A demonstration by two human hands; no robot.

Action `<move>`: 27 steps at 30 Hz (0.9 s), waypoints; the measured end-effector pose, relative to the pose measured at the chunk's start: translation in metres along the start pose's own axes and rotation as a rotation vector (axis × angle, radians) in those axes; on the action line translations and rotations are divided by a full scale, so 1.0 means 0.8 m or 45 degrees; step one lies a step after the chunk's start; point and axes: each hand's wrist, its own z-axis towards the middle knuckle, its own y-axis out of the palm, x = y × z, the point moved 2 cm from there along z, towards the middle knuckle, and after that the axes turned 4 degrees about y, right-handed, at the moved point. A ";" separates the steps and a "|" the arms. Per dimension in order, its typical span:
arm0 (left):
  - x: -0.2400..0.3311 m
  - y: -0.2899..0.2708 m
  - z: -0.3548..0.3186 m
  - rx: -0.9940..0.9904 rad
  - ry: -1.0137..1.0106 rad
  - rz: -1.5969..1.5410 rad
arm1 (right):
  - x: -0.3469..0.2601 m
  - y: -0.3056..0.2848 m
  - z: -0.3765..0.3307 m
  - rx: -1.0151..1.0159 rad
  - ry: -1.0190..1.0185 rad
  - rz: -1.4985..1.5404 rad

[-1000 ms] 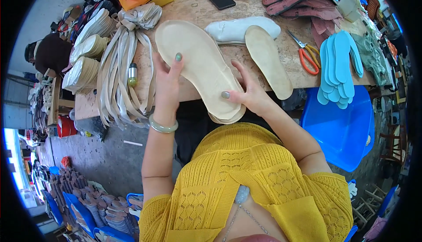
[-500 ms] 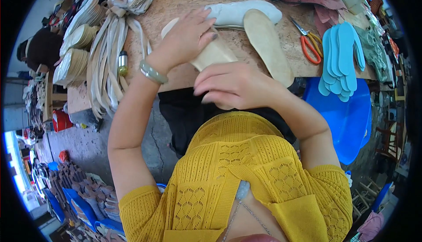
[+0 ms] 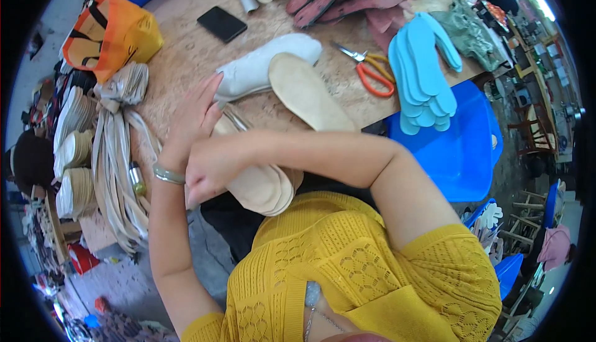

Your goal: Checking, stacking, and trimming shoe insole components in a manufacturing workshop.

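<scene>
Watching remotely, I see the beige insole stack (image 3: 264,191) passing under the right forearm, its rounded lower ends just right of the curled fingers and near the edge of the table (image 3: 180,37). My right hand (image 3: 214,165) crosses the left wrist (close by the pale bangle (image 3: 169,174)); whether its fingers pinch anything, I can't tell. My left hand (image 3: 191,118) stretches up along the stack's left, fingers straight, thumb apart, tips just beside the white wrapped bundle (image 3: 264,67).
</scene>
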 end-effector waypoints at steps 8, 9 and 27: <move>0.014 -0.010 0.006 -0.123 -0.280 0.083 | -0.053 0.036 -0.063 -0.124 0.084 0.250; 0.016 -0.009 0.007 -0.115 -0.268 0.079 | -0.053 0.033 -0.067 -0.119 0.094 0.239; -0.010 0.005 0.011 -0.166 -0.292 0.164 | 0.000 -0.012 -0.001 -0.028 0.213 0.384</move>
